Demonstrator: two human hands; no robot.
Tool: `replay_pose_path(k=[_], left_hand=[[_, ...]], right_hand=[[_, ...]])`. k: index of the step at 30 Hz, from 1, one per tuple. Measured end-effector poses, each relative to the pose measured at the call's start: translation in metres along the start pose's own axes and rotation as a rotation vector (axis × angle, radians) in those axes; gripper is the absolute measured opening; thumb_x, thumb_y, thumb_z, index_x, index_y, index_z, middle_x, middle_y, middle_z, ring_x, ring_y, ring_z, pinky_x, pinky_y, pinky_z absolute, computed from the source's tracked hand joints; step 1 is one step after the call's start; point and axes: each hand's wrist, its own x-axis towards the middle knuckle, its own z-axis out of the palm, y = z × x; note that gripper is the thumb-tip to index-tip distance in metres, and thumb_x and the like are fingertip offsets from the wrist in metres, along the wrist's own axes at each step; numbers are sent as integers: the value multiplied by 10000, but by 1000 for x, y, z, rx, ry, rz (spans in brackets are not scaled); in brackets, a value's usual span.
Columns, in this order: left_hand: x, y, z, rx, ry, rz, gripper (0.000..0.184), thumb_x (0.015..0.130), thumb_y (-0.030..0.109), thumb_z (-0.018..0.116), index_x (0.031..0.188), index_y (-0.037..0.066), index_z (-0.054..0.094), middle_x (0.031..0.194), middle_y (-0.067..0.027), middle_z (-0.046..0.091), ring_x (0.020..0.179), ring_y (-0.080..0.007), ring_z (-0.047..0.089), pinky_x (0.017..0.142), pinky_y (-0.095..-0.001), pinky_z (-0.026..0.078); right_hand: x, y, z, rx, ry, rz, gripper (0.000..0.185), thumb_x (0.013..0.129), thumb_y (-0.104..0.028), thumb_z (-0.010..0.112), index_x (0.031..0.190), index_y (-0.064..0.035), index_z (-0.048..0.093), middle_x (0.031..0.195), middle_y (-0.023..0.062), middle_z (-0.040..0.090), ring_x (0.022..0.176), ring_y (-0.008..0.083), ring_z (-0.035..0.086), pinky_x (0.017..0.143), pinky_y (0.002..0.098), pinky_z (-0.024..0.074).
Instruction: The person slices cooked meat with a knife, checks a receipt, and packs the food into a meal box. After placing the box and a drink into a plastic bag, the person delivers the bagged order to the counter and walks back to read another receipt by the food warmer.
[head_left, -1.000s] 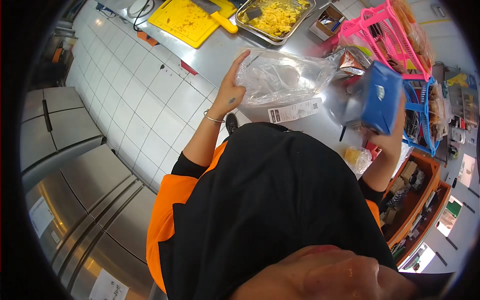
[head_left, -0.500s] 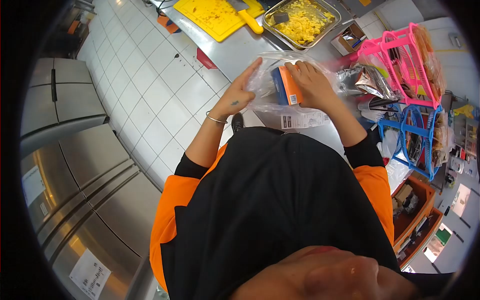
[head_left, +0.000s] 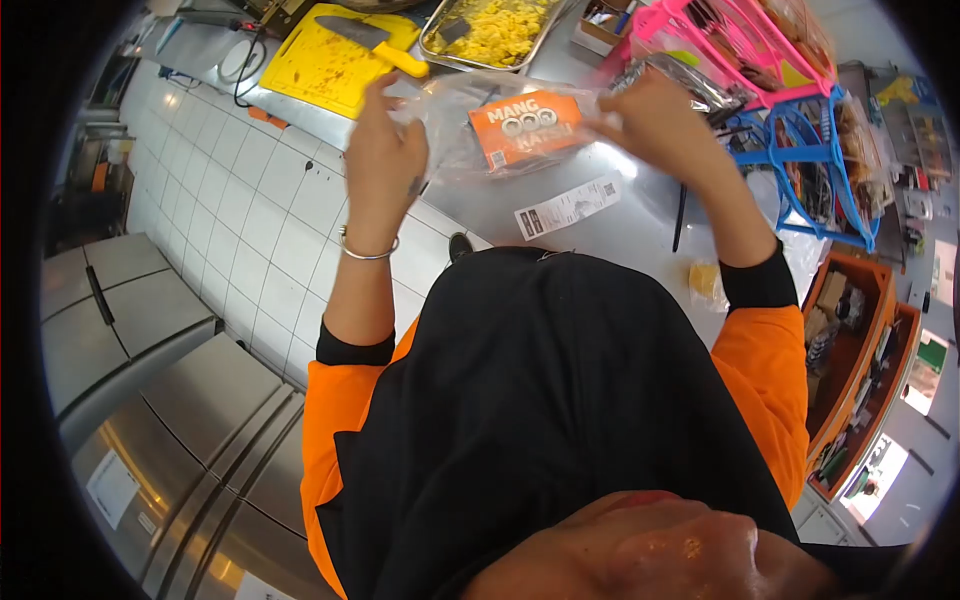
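We list one orange box (head_left: 525, 130) with white lettering, inside a clear plastic bag (head_left: 447, 135) over the metal surface (head_left: 640, 215), its long axis running left to right in our view, right end angled slightly away, lettering upright toward us. We enter the left hand (head_left: 385, 150) at the bag's left edge, fingers partly curled, thumb apart, and the blurred right hand (head_left: 655, 118) near the box's right end, fingers half bent; whether either grips the bag, we cannot tell. We add a printed slip (head_left: 568, 207), nearer us.
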Motion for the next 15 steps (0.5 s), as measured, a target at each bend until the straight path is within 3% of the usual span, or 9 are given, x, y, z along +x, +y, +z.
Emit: replay_pose_path(k=[1, 3, 4, 6, 7, 8, 9, 11, 15], left_hand=[[4, 6, -3, 1, -11, 5, 485, 756, 81, 569, 1231, 21, 493, 1019, -177, 634, 701, -304, 604, 701, -406, 477], [11, 15, -3, 118, 70, -49, 320, 774, 223, 634, 980, -15, 579, 871, -168, 636, 643, -310, 589, 637, -400, 467], [13, 18, 1, 120, 59, -39, 320, 774, 223, 634, 980, -15, 579, 871, -168, 636, 643, -310, 589, 637, -400, 467], [17, 23, 9, 185, -64, -145, 340, 781, 320, 653, 794, -15, 591, 741, -149, 628, 607, -303, 563, 595, -383, 452], [15, 24, 13, 134, -113, -169, 341, 807, 323, 655, 774, -14, 611, 647, -98, 608, 592, -209, 558, 572, -333, 433], [11, 20, 20, 137, -117, -158, 341, 807, 323, 655, 774, -14, 611, 647, -98, 608, 592, -209, 558, 572, -333, 433], [7, 13, 27, -132, -137, -172, 328, 817, 316, 659, 800, -10, 623, 646, -77, 603, 597, -160, 545, 561, -304, 419], [3, 4, 33, -488, -179, -218, 269, 853, 260, 665, 882, -6, 642, 687, -29, 602, 653, -59, 524, 578, -232, 401], [-2, 24, 25, -787, -185, -268, 231, 865, 194, 672, 950, -14, 617, 792, -32, 621, 710, -75, 540, 662, -210, 408]], right_hand=[[-4, 7, 0, 7, -3, 9, 419, 804, -461, 651, 941, -65, 681, 889, 136, 679, 863, 269, 654, 986, 419, 386], [-1, 24, 4, 658, 639, 182, 436, 808, -445, 651, 967, -40, 665, 878, 147, 669, 844, 256, 649, 831, 329, 475], [15, 32, 40, 663, 643, 196, 436, 808, -445, 651, 967, -40, 665, 878, 147, 669, 844, 256, 649, 831, 329, 475], [54, 41, 133, 176, 1000, 268, 391, 807, -376, 669, 940, -9, 650, 809, 123, 649, 741, 221, 630, 694, 313, 489], [55, 38, 134, 175, 1008, 280, 391, 807, -376, 669, 940, -9, 650, 809, 123, 649, 741, 221, 630, 694, 313, 489], [53, 31, 134, 625, 563, 369, 344, 807, -292, 678, 993, -6, 633, 843, 91, 638, 768, 181, 618, 690, 280, 491], [47, 25, 126, 1040, 83, 429, 323, 807, -208, 688, 1046, -4, 617, 878, 58, 627, 795, 141, 606, 685, 248, 493], [18, 24, 77, 1194, 247, 306, 297, 806, -171, 678, 1047, -8, 618, 876, 65, 629, 759, 137, 597, 661, 251, 488], [-47, 55, 1, 1604, 905, 73, 206, 817, -76, 628, 1012, -10, 610, 783, 60, 605, 654, 126, 568, 577, 265, 459]])
